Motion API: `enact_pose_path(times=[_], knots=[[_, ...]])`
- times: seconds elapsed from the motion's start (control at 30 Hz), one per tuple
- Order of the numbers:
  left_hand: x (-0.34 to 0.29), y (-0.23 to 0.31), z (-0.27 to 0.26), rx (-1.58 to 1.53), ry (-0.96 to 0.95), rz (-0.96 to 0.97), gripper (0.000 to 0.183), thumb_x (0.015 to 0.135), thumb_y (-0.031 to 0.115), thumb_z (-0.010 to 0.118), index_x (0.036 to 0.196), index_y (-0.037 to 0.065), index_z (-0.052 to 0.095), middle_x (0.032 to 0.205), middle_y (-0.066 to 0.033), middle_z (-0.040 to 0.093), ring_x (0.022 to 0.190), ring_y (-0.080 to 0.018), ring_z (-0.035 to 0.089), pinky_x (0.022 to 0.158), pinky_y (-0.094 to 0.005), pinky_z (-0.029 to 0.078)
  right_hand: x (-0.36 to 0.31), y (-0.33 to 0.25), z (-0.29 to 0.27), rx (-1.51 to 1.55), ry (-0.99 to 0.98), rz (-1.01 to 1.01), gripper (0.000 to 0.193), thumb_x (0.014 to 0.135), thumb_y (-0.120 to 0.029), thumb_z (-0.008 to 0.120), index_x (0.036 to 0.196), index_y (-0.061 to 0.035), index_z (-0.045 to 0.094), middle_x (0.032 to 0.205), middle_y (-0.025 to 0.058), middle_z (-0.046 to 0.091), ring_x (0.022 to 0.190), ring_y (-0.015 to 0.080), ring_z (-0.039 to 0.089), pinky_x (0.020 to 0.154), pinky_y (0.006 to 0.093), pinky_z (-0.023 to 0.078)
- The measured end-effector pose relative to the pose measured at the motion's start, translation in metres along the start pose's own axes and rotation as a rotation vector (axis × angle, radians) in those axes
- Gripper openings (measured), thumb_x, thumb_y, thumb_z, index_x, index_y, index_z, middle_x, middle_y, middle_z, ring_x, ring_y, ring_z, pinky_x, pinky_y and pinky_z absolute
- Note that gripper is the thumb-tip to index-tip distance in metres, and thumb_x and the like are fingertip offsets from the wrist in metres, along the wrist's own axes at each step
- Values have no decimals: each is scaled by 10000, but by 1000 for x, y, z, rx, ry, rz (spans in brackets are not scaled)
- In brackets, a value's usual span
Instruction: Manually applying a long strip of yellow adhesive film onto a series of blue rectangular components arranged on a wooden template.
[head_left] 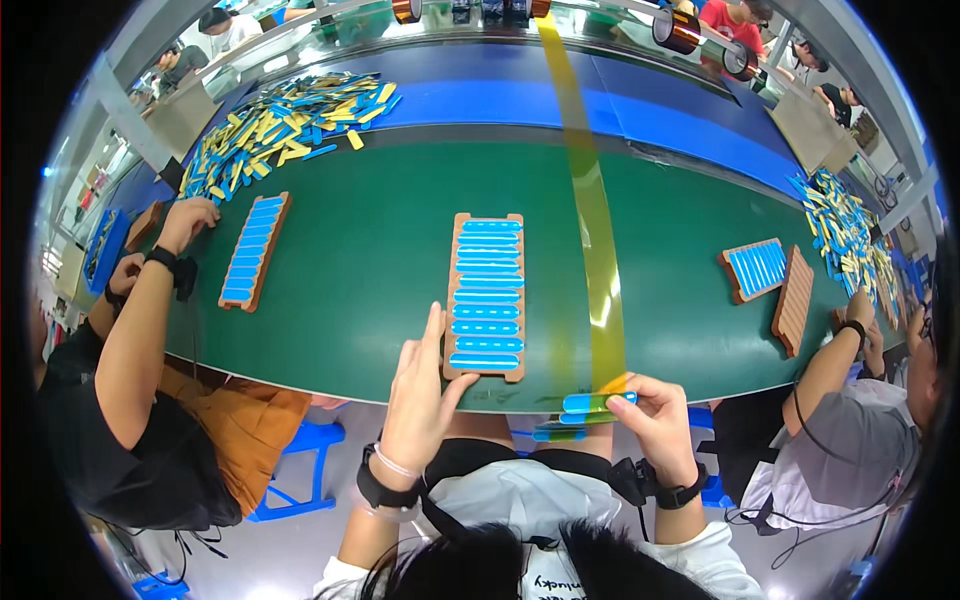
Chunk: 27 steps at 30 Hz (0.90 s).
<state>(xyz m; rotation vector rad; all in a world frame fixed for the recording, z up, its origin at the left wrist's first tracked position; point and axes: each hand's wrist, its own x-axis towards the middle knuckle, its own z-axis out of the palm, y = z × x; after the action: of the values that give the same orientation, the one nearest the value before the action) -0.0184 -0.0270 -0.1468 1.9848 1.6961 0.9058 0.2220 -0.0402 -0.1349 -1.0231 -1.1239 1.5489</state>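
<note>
brown tray (512, 375): 1 column glossy blue strips (487, 311)

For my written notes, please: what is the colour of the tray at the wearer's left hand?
The tray is reddish-brown; the head view shows it best.

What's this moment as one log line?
left hand: at brown tray, near-left corner; brown tray: blue strips inside; right hand: pinching blue strip; amber tape: reaches right hand

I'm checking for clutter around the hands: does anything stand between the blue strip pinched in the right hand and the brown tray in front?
Nothing visible; green tabletop separates the blue strip from the brown tray. The yellow tape reaching the right hand runs right of the tray.
</note>
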Motion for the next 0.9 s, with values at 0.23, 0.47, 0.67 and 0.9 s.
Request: enact_pose_path(times=[0.23,0.47,0.67,0.9], knots=[[6,30,34,-83,48,18,804,643,21,684,1284,-75,208,1128,-121,507,658,-177,415,591,-255,413,6,-1,-12,-9,15,65,81,753,64,570,833,79,568,855,99,569,769,131,534,687,234,429],[22,47,32,162,-53,133,746,604,144,717,1238,2,352,1177,-126,428,1044,-274,388,862,-384,322,9,-7,-27,-43,-31,74,64,727,67,580,790,74,587,842,115,584,763,139,538,665,234,417],[26,49,32,377,-295,471,609,649,340,663,1153,49,482,1114,-77,453,1035,-201,426,866,-383,287,11,-5,-41,18,-94,75,54,706,64,597,759,63,584,822,118,596,743,155,546,667,244,419],[34,53,24,386,-382,407,588,672,348,645,1146,44,480,1080,-87,455,1014,-205,442,873,-390,271,15,2,-49,17,-150,65,57,689,65,608,736,52,579,813,129,606,730,174,555,670,262,429]])
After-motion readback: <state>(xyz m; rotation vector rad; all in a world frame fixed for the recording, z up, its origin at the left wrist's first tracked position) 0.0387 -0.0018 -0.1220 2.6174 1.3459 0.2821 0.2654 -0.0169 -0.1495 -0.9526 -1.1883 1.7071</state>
